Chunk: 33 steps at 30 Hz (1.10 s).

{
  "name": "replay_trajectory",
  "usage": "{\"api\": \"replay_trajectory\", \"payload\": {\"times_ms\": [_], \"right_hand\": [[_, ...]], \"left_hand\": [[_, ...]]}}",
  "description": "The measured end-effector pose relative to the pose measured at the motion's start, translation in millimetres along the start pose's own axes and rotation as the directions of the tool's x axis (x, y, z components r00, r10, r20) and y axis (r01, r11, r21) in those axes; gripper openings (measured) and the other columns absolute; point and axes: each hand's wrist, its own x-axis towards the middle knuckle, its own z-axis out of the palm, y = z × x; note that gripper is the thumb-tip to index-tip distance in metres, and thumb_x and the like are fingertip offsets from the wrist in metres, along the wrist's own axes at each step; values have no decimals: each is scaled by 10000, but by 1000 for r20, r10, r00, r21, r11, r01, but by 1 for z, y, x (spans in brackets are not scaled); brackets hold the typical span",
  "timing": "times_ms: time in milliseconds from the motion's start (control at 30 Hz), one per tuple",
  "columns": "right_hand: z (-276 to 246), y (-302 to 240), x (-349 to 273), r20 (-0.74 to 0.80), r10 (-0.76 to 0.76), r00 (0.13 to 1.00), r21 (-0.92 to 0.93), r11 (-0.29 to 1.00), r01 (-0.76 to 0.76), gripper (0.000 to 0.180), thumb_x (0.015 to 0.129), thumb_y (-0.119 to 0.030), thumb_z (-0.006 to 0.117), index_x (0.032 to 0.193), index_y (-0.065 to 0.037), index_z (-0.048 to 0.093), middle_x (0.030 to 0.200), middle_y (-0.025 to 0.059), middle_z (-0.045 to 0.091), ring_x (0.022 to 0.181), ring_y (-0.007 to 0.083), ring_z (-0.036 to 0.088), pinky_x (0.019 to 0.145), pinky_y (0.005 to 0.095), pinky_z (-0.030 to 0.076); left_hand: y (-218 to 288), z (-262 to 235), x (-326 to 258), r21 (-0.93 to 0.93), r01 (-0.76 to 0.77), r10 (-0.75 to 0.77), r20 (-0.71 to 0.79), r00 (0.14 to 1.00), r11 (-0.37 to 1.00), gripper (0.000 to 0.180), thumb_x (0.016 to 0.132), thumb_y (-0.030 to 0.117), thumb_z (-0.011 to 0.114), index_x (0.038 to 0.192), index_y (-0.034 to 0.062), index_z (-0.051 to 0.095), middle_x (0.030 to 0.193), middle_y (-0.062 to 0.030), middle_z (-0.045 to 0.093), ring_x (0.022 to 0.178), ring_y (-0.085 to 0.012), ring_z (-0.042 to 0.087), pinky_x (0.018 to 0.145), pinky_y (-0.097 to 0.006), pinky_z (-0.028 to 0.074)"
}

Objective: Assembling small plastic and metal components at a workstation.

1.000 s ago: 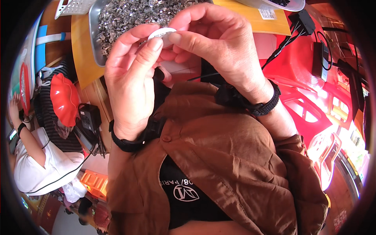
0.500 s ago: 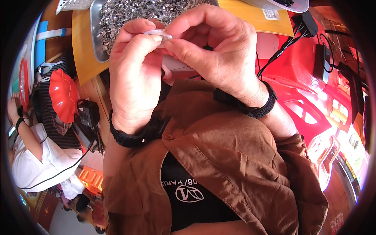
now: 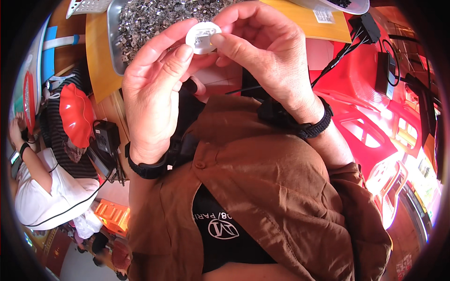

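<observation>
While a small round white plastic part is pinched between left hand and right hand at upper centre, assembly seems midway; metal tray of small metal clips remains heaped behind.

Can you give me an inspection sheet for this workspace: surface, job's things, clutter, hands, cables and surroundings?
Surface: yellow-orange tabletop, mostly covered.
Job's things: small round white plastic part, held up between both hands; metal tray heaped with small shiny metal pieces.
Clutter: white basket and white bowl at the far edge.
Hands: left hand and right hand both pinch the white part; a black wristband on each.
Cables: black cables and adapter over the red stool.
Surroundings: another person in a white shirt at lower left.
</observation>
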Motion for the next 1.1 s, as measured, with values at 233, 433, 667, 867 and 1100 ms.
{"api": "replay_trajectory", "payload": {"times_ms": [233,433,667,867,1100], "right_hand": [[0,-6,2,-20,204,979,55,978,-203,108,860,-22,608,937,-19,533,781,33,612,638,67,577,560,192,483],[-5,-8,3,-1,268,963,143,954,-265,109,849,-34,629,891,-38,528,781,40,626,631,64,580,559,188,484],[2,-8,2,-70,218,973,-59,973,-222,109,794,3,653,880,-20,590,755,22,613,605,59,578,550,188,489],[21,-7,1,-148,73,986,-140,986,-94,103,731,56,632,803,9,576,641,25,588,585,58,581,511,191,471],[8,-10,5,-174,130,976,-125,980,-153,117,757,-11,673,831,14,586,639,24,595,546,51,570,479,176,458]], "left_hand": [[-6,-8,-1,109,-93,83,93,992,990,285,921,41,487,1193,-40,508,1116,-152,578,1025,-232,583,920,-391,484],[-7,1,0,153,-137,137,13,991,979,247,864,15,593,1109,-8,582,1022,-93,629,826,-122,618,538,-204,490],[-10,7,1,135,-153,162,-63,985,979,171,847,-58,557,1012,-14,565,903,-122,638,720,-127,627,485,-214,493],[-8,10,0,305,-137,181,-119,976,942,151,826,-86,552,953,-5,554,866,-112,637,666,-108,622,466,-215,491],[-1,3,-2,146,8,-4,-28,1000,989,233,901,-3,500,1126,-52,536,1052,-146,599,892,-195,620,783,-323,537]]}}
